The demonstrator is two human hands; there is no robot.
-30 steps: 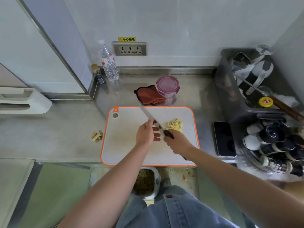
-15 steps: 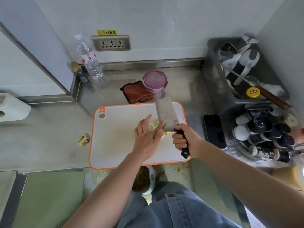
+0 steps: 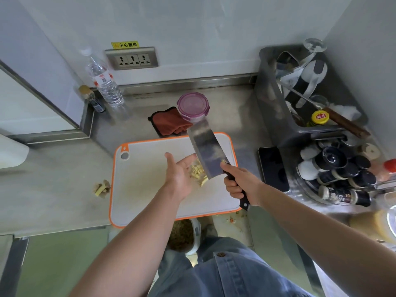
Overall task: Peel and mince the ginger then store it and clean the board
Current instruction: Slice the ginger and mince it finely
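With the ginger (image 3: 198, 171) peeled and cut to coarse strips on the board (image 3: 145, 189), my right grip (image 3: 242, 183) clasped the cleaver (image 3: 205, 146), my left grip (image 3: 182, 176) hovered flat-fingered by it, and mincing, storing and cleaning were left to do.

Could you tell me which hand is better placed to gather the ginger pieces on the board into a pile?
Left, probably. The left hand is open and empty right by the ginger pieces on the board, while the right hand has its grip on the cleaver handle, blade raised off the board.
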